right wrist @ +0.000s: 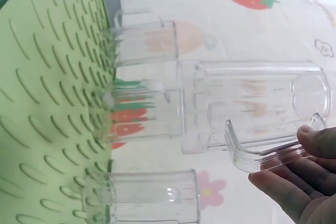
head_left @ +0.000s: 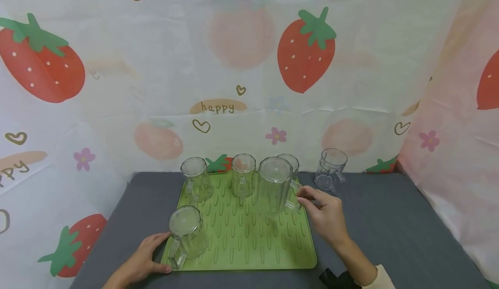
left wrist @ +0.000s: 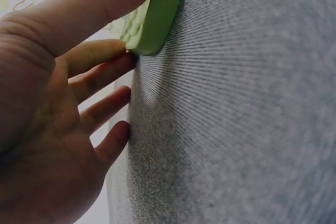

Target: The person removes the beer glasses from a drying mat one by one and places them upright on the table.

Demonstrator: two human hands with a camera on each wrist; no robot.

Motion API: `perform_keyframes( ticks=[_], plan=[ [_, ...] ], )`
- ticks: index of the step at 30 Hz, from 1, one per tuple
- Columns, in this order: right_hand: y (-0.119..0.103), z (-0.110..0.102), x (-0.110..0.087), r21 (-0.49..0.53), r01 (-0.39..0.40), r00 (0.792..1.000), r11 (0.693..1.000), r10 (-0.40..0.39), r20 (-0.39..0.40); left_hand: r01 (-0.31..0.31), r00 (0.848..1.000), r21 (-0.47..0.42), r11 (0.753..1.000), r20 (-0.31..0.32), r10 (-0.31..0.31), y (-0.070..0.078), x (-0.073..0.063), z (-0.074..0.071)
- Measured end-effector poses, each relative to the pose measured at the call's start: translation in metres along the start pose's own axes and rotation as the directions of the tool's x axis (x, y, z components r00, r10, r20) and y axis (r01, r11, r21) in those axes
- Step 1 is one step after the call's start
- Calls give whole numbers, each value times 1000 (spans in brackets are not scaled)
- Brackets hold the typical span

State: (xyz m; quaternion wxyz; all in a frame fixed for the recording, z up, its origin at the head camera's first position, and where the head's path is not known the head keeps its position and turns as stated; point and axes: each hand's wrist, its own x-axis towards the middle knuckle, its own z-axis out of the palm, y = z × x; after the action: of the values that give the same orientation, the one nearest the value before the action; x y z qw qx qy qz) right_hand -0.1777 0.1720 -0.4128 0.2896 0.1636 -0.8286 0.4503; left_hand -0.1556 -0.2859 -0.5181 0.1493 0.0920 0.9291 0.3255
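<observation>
My right hand [head_left: 325, 213] pinches the handle of a clear glass mug [head_left: 274, 189] between thumb and fingers. In the right wrist view that mug [right wrist: 247, 103] hangs above the green ridged mat [right wrist: 47, 98], with a gap beneath it. My left hand [head_left: 142, 256] lies at the mat's front left corner, its thumb and fingertips at the green edge [left wrist: 163, 14] and its other fingers extended. Just beside it, another glass mug [head_left: 189, 232] stands on the mat, its handle toward the front left.
Along the mat's back stand a glass mug [head_left: 196, 180] at left, one in the middle [head_left: 243, 176], and one [head_left: 291, 162] partly hidden behind the held mug. Another mug [head_left: 330, 170] stands on the grey tabletop [head_left: 390, 219], right of the mat. A strawberry-print cloth [head_left: 234, 141] hangs behind.
</observation>
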Motion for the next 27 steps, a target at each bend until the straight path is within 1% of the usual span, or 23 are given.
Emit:
perform_keyframes(
  ticks=[7, 14, 18, 27],
  plan=[
    [-3, -5, 4, -4, -9, 1000, 1000, 9, 6, 11, 1000, -13, 1000, 2, -11, -2, 1, -1],
    [-4, -8, 7, 0, -56, 998, 998, 56, 18, 29, 1000, -23, 999, 7, -29, 1, -1, -1],
    [-4, -11, 9, 18, -49, 999, 999, 48, 18, 43, 999, -22, 999, 5, -43, 2, 0, -1],
    [-6, -14, 11, 45, -44, 999, 998, 44, 16, 48, 998, -38, 998, 28, -47, 0, 0, -1]
  ],
)
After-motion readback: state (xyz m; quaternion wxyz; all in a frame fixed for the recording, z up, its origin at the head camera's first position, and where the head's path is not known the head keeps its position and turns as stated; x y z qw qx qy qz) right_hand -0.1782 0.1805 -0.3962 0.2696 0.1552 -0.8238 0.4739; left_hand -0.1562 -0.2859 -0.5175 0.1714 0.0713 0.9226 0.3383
